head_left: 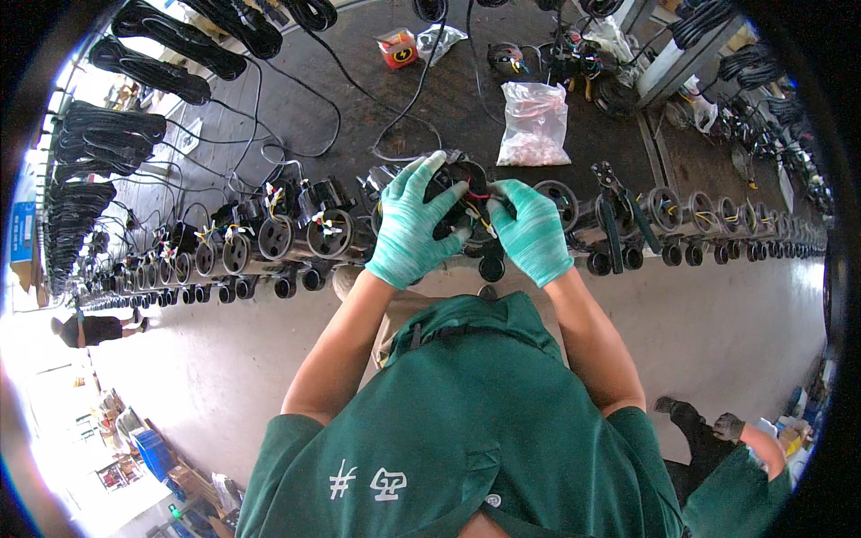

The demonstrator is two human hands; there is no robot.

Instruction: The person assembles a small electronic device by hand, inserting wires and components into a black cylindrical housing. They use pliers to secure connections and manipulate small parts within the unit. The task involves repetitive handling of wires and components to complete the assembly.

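The black round housing (467, 170) stood at the near edge of the worktop (610, 134), around the middle of this edge. The left hand (413, 220) was curved around its left side, with the thumb apart from the fingers; I cannot tell if it gripped firmly. The right hand (534, 229) had its thumb and forefinger narrow, beside the red wire (477, 195), but whether it pinched this wire was not clear.

The wiring of this housing looked unfinished, because its yellow wires (475, 215) hung outside. Along the same edge, the left housings (329, 235) also showed loose wires with connectors, and the right housings (665, 209) had wires in their openings, so probably much work remained. The pliers (613, 229) hung over the near edge, right of the right hand.
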